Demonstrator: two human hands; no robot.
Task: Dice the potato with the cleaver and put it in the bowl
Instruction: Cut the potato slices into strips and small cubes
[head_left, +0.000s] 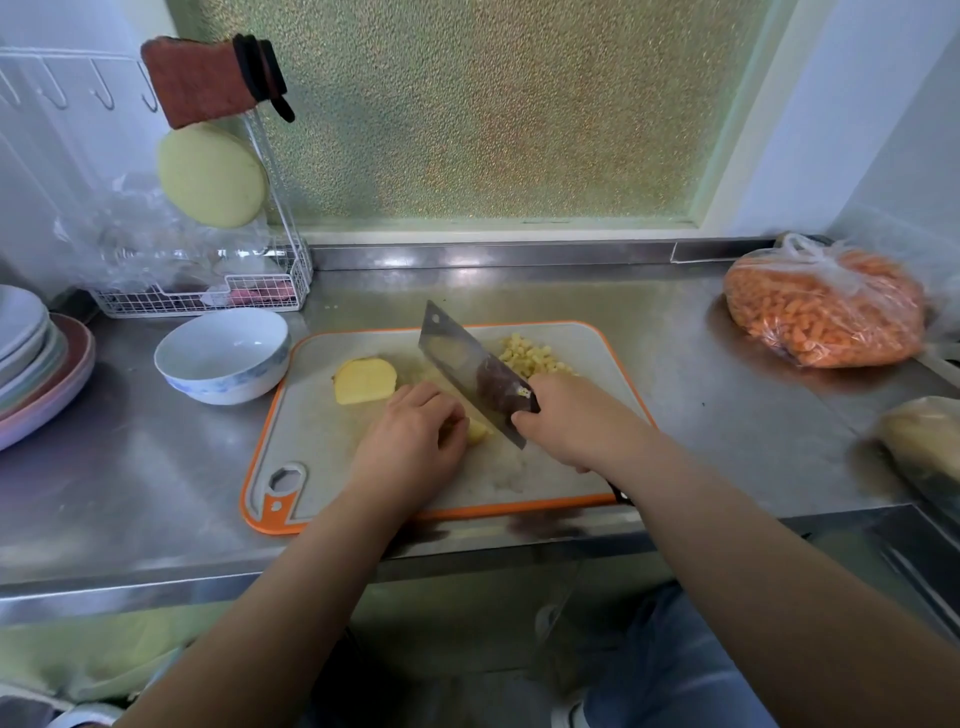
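At frame centre, my right hand grips the steel cleaver over the orange-rimmed grey cutting board, while my left hand's curled fingers pin a yellow potato piece beside the blade. Another peeled potato chunk lies left, pale dice upper right, and the white bowl sits left of the board.

- There is a single view, from a camera worn on the person's head, looking forward and steeply down.
- It faces a steel surface set against a wall with a frosted window, and sits close above it.
- Both forearms enter from the bottom edge and reach toward the cutting board at centre frame.
- The wide lens bends straight edges near the borders.
- The person's legs and the floor show below the front edge.
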